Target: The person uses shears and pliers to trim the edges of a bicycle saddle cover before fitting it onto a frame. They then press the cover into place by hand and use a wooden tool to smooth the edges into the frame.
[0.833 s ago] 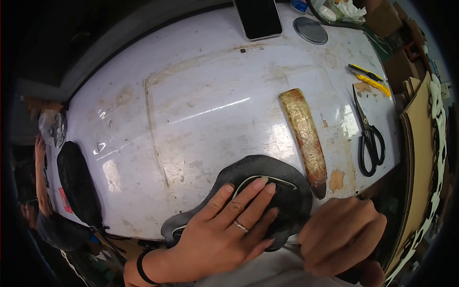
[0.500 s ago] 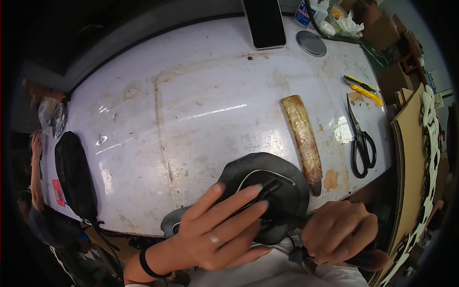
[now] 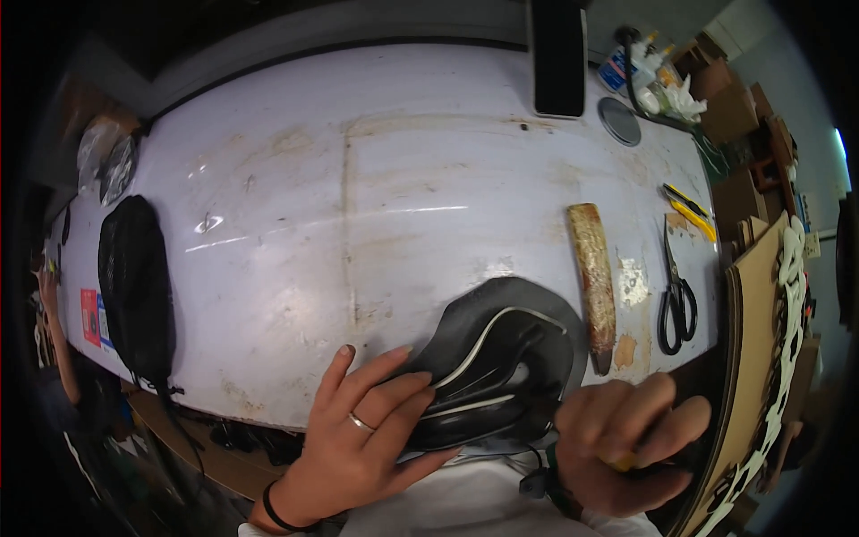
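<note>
A black, flexible-looking moulded piece [image 3: 492, 300] with raised ridges and thin pale curved lines lies at the table's near edge, partly over it. My left hand [image 3: 371, 425], with a ring and a dark wristband, rests on its left side, fingers stretched out and apart. To the right of the piece, my right hand [image 3: 631, 443] is raised with its fingers curled. A small yellowish bit shows inside that palm, but what it belongs to is hidden. Beyond the right hand lies a long curved bar wrapped in shiny, brownish tape [image 3: 593, 277].
Black scissors [image 3: 677, 309] and a yellow cutter knife [image 3: 692, 217] lie at the right. A phone [image 3: 557, 63], a round grey disc [image 3: 619, 122] and bottles [image 3: 617, 70] stand at the back. A black pouch [image 3: 134, 282] is at left, near another person's arm [image 3: 55, 313]. Cardboard sheets [image 3: 756, 340] border the right.
My left hand has moved left and down, uncovering the black piece's ridges. My right hand's curled fingers have loosened, and the dark handle-like thing by it no longer shows. The view has shifted.
</note>
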`<state>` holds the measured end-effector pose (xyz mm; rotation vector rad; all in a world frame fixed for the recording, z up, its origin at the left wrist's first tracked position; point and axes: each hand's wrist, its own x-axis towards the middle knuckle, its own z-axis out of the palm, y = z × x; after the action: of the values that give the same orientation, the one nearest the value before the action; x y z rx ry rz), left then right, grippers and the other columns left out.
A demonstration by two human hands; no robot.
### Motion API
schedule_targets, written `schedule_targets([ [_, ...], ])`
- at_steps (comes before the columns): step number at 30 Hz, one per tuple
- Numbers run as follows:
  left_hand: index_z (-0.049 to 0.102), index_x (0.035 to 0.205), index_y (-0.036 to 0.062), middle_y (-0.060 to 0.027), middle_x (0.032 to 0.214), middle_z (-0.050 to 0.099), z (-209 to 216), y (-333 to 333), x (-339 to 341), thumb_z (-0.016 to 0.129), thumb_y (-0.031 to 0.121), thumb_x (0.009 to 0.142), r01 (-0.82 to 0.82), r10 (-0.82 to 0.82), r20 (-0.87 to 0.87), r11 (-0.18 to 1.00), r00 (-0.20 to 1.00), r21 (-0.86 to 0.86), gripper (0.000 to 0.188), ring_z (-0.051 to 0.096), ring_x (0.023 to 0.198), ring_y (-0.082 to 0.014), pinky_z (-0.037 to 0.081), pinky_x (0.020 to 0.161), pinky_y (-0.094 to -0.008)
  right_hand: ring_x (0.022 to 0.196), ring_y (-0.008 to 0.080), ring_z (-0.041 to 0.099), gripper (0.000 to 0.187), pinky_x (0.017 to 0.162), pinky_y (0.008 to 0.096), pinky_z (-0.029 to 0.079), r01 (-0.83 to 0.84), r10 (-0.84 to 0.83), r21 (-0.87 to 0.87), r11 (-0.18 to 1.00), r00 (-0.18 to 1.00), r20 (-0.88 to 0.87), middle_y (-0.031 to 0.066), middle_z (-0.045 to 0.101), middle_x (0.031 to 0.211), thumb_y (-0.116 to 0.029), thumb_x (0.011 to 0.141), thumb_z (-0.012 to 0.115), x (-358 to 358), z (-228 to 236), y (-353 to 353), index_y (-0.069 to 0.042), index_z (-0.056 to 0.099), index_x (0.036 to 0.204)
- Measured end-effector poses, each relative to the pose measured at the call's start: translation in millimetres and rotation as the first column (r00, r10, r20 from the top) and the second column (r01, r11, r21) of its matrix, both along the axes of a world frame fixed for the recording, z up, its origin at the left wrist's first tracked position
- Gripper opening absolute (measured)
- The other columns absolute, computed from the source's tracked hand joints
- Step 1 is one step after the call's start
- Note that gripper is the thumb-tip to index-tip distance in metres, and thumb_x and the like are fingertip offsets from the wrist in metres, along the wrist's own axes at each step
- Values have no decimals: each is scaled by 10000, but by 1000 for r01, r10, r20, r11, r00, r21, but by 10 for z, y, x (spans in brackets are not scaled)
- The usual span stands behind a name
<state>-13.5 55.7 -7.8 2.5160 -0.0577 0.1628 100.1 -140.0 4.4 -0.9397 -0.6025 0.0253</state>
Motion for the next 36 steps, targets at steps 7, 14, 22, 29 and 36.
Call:
schedule_targets([
  [7, 727, 1044, 75, -128, 1322, 687, -130, 45, -288, 944, 357, 749, -208, 257, 146, 935, 955, -286, 463, 644, 1284, -384, 412, 1134, -592, 865, 228, 496, 617, 716, 379, 447, -250, 251, 77, 965, 968, -4, 110, 502, 1133, -585, 1092, 492, -226, -102, 319, -80, 423, 1438],
  [14, 752, 930, 124, -88, 1245, 739, -311, 5, -454, 910, 257, 786, -163, 152, 224, 986, 963, 34, 252, 708, 1201, -311, 508, 1055, -504, 678, 187, 488, 547, 599, 350, 440, -177, 132, -197, 964, 967, -219, 93, 511, 972, -626, 1087, 453, -328, -83, 506, -100, 445, 1240],
  [22, 745, 916, 116, -96, 1209, 773, -327, 27, -434, 877, 226, 828, -161, 162, 233, 987, 959, -22, 193, 724, 1189, -293, 512, 1060, -476, 663, 165, 482, 539, 580, 342, 425, -189, 134, -271, 944, 968, -210, 58, 509, 956, -646, 1096, 392, -286, -60, 579, -137, 457, 1263],
  [29, 745, 904, 124, -85, 1211, 777, -365, 37, -456, 878, 236, 831, -158, 157, 235, 987, 959, -14, 188, 728, 1185, -281, 506, 1070, -471, 655, 168, 484, 538, 583, 350, 428, -216, 135, -325, 921, 958, -254, 53, 510, 928, -655, 1087, 408, -263, -31, 623, -137, 469, 1219],
  [36, 760, 900, 135, -72, 1216, 779, -359, 29, -429, 879, 239, 829, -157, 156, 215, 987, 964, -12, 173, 732, 1180, -267, 501, 1077, -468, 600, 146, 361, 446, 549, 334, 378, -200, 154, -119, 973, 937, -313, 20, 423, 850, -565, 1144, 333, -182, -56, 569, -140, 443, 1064],
])
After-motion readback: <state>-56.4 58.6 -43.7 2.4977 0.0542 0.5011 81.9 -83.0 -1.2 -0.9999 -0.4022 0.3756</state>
